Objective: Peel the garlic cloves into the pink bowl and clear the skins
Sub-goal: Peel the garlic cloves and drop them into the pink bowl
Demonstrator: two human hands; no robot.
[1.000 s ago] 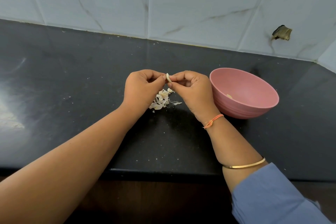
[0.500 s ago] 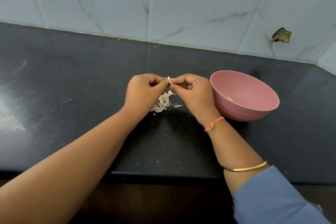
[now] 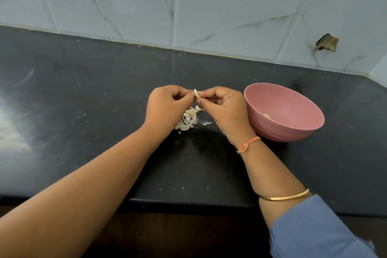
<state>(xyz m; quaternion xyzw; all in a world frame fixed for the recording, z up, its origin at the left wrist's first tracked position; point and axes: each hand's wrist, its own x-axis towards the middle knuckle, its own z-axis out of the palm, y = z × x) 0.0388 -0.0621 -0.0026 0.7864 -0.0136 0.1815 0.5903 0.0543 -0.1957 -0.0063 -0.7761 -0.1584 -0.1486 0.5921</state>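
A garlic clove (image 3: 196,93) is pinched between both hands above the skins.
One peeled clove (image 3: 266,115) is seen in the pink bowl (image 3: 293,130); the skins (image 3: 189,121) remain uncleared on the surface (image 3: 83,100); both hands' fingers (image 3: 206,94) are curled around the clove.

No readable text, label, brand, number or sign appears anywhere.

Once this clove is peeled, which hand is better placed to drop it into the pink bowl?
Right. The right hand pinches the garlic clove and sits directly beside the pink bowl; the left hand, also pinching it, would likely have to cross the right.
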